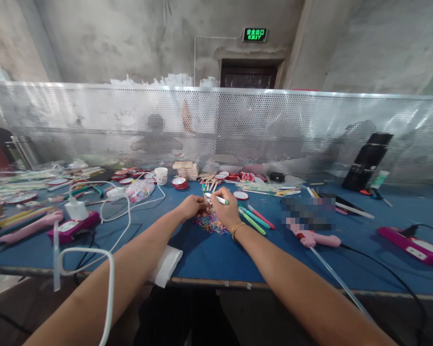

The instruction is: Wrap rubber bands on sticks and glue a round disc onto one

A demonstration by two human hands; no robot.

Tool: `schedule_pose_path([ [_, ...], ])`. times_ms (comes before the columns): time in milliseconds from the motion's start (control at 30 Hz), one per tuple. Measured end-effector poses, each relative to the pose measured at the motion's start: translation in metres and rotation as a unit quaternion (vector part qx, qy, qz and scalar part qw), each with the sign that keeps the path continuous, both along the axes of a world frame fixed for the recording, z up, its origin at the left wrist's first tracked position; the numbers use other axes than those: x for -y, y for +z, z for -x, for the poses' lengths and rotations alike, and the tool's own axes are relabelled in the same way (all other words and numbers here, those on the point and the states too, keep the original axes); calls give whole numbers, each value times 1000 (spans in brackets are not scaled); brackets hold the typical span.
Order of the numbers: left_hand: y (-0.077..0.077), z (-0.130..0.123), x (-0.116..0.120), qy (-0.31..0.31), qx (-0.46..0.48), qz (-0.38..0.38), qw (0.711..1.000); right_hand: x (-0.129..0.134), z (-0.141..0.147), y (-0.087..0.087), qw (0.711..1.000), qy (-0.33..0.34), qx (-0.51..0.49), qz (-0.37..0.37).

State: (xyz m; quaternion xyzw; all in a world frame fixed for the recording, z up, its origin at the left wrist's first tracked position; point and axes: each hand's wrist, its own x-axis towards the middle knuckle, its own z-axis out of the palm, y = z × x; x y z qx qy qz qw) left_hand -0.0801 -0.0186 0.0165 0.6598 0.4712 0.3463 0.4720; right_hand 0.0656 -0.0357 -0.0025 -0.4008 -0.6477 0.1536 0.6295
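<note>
The right hand (225, 207), with a gold-coloured chain bracelet (237, 229) at its wrist, pinched a white-barrelled marker with a green end (217, 198) between thumb and fingers, above the blue tabletop (216, 266). The left hand (194, 207) was closed just beside it, its fingertips pinching a slim stick with green and red colouring (203, 187); the stick's lower part was hidden by the fingers. The marker's tip pointed toward the stick, though whether they touched could not be told. Under the hands lay a loose pile of small, thin, multicoloured pieces (212, 225). Green, teal and red felt-tip pens (257, 218) lay right of the right hand, and a folded white tissue (169, 263) lay at the table's near edge, by the left forearm.
</note>
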Motion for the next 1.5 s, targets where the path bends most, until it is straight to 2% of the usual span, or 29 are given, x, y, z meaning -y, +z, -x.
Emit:
schedule_pose_path([
  [200,-1,0,-1,3,-7,-2,1000,-3,1,-2,1000,8,3,5],
  [433,-1,1,-1,7,-10,-14,1000,-4,-2,-3,1000,-18,4,-2],
  [900,-5,2,-5,-1,-10,-15,1000,0,0,0,1000,1,7,6],
  [1067,-3,2,-3,5,-17,-21,1000,-2,-2,-1,1000,-22,7,1],
  [1367,-1,1,0,6,-11,-12,1000,-1,1,-2,1000,9,9,2],
  [1500,-1,1,0,8,-8,-17,1000,-2,0,-2,1000,-9,9,6],
])
